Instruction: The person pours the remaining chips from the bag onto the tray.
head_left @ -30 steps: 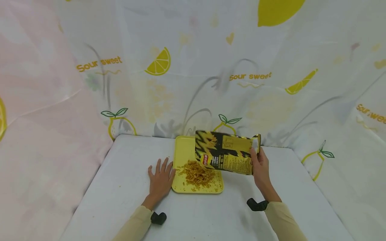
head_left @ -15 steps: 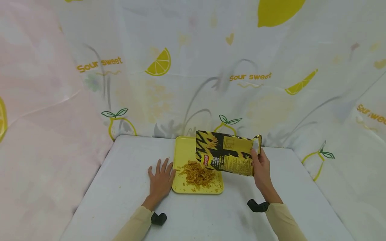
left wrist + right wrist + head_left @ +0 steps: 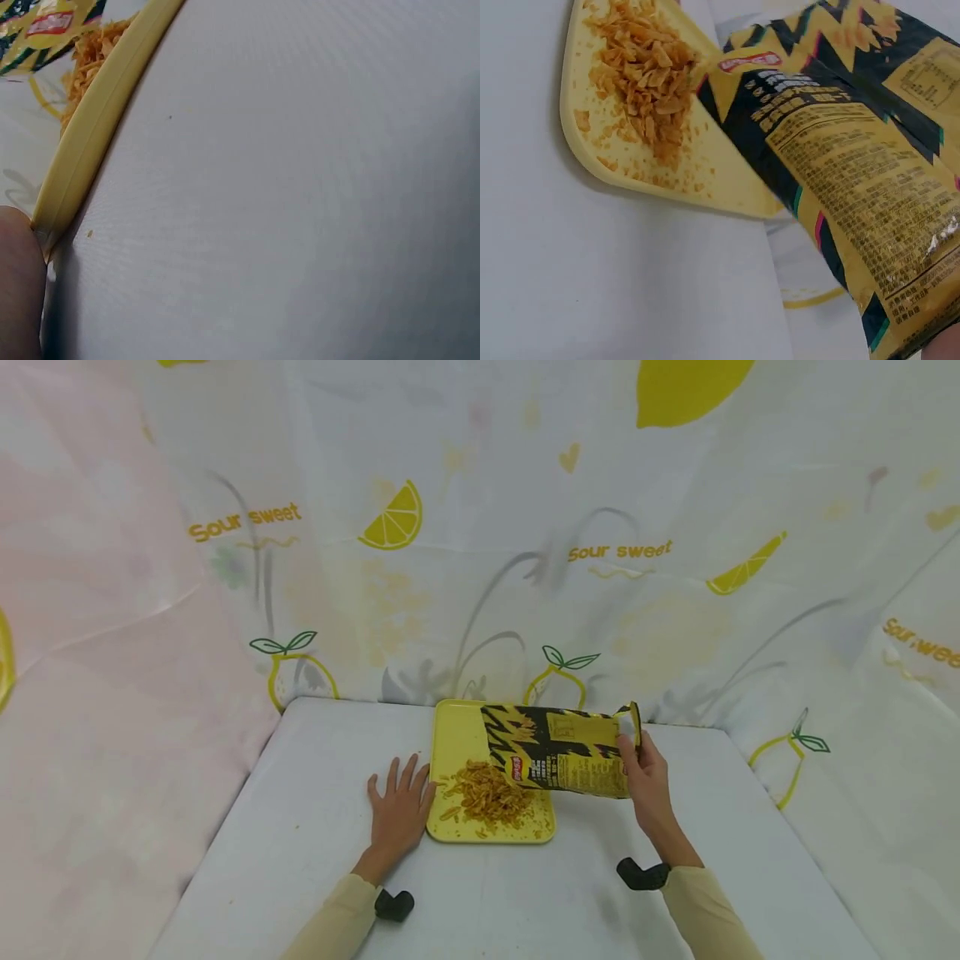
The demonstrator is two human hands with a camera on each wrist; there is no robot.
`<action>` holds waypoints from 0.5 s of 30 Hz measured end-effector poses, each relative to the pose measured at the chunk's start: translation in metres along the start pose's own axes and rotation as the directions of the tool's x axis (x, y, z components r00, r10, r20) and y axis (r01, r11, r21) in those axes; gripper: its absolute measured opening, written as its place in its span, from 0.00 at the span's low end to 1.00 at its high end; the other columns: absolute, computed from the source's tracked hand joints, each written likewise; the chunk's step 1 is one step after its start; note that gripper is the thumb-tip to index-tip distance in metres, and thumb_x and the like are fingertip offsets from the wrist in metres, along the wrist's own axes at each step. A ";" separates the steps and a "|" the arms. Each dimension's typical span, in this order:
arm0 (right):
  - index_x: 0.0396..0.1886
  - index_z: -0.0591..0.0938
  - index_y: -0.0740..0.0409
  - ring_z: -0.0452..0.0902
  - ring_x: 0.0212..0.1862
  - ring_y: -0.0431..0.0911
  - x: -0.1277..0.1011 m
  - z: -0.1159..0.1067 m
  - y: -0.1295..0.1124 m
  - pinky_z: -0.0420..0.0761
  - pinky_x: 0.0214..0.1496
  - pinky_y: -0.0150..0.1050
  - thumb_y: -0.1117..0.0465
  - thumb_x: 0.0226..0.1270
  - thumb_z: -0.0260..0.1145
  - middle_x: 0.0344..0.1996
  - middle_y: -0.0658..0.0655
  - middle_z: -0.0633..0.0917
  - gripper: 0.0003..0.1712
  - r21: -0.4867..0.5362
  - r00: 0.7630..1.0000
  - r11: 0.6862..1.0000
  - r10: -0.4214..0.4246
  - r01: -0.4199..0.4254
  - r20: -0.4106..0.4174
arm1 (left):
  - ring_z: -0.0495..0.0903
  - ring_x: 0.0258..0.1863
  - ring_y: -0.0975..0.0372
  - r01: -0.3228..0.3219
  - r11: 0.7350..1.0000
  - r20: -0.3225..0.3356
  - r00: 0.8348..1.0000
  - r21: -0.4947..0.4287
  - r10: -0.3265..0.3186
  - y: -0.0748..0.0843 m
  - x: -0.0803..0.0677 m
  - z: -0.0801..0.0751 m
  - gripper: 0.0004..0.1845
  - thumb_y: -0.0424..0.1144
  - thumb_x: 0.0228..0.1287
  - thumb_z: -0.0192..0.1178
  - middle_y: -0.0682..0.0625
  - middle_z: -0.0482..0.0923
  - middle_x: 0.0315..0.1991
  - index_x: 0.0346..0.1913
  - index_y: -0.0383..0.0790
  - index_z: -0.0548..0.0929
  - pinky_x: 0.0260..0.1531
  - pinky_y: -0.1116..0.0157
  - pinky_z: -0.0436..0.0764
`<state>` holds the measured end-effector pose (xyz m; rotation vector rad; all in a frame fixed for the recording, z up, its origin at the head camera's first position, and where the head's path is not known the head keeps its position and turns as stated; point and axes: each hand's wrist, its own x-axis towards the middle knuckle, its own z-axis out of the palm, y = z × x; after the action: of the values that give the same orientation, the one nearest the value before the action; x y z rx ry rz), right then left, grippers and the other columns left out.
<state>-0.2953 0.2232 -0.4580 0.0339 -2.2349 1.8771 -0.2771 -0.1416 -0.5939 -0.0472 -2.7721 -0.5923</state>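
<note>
Fig.: Right hand (image 3: pixel 651 777) pinched the sealed end of a black-and-yellow foil snack bag (image 3: pixel 558 750), held low over a flat yellow plastic tray (image 3: pixel 453 735) w/ its mouth at the pile of orange fried strips (image 3: pixel 487 792). Long axis ran approx. 3-to-9 o'clock, mouth toward 9, slightly down. Left hand (image 3: pixel 401 810) lay flat, fingers spread, on the white bench (image 3: pixel 315 827), thumb touching the tray's 9 o'clock rim. Risk: strips could spill past the low rim if the bag swung wide; the tray might slide if the left hand lifted.
</note>
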 end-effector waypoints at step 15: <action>0.69 0.70 0.40 0.83 0.43 0.32 0.000 -0.007 -0.001 0.84 0.43 0.28 0.41 0.81 0.51 0.48 0.38 0.84 0.23 0.101 1.000 0.995 0.023 -0.021 -0.018 | 0.55 0.81 0.40 0.004 1.000 -0.003 1.000 -0.010 -0.004 0.002 0.001 0.000 0.27 0.53 0.81 0.46 0.43 0.62 0.80 0.74 0.43 0.72 0.72 0.31 0.46</action>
<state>-0.2944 0.2297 -0.4562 0.0074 -2.1347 1.9920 -0.2778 -0.1401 -0.5930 -0.0431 -2.7669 -0.6062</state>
